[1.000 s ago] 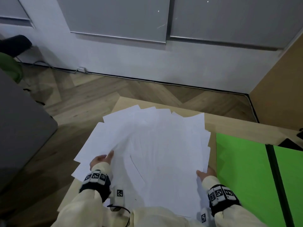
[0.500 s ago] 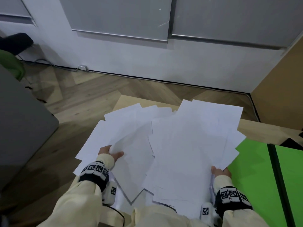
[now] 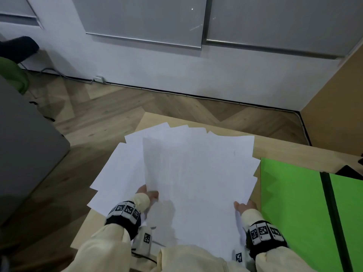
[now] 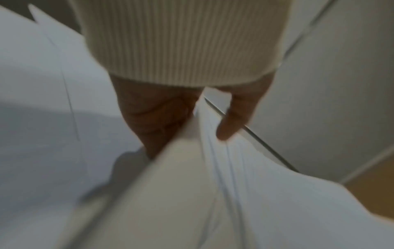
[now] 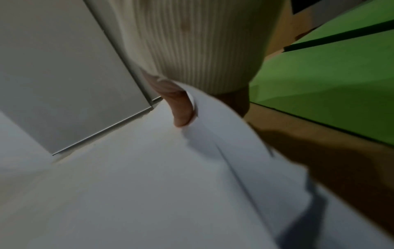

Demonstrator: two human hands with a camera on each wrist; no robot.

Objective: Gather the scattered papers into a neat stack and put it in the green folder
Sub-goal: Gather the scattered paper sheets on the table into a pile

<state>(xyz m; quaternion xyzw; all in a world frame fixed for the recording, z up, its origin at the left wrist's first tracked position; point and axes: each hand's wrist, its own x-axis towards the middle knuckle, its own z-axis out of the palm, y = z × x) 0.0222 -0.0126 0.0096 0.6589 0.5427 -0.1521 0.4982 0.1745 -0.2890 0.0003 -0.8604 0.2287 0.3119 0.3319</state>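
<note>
A loose bundle of white papers (image 3: 196, 173) is raised off the wooden table (image 3: 284, 152), fanned and uneven at its far edge. My left hand (image 3: 149, 193) pinches the bundle's near left edge, and in the left wrist view that hand (image 4: 202, 124) has its thumb on top and its fingers beneath. My right hand (image 3: 243, 206) grips the near right corner, thumb (image 5: 181, 111) over the top sheet. More sheets (image 3: 121, 169) lie spread underneath to the left, overhanging the table's left edge. The green folder (image 3: 290, 203) lies open flat to the right.
The folder's dark spine (image 3: 330, 213) runs front to back. A dark object (image 3: 349, 170) sits at the table's far right. A grey cabinet (image 3: 23, 154) stands left of the table and a wooden panel (image 3: 343, 95) at the right. Herringbone floor lies beyond the far edge.
The bundle has swung back left from over the folder. My left hand has left the lower sheets and taken hold of the bundle's left edge. The right hand keeps its grip.
</note>
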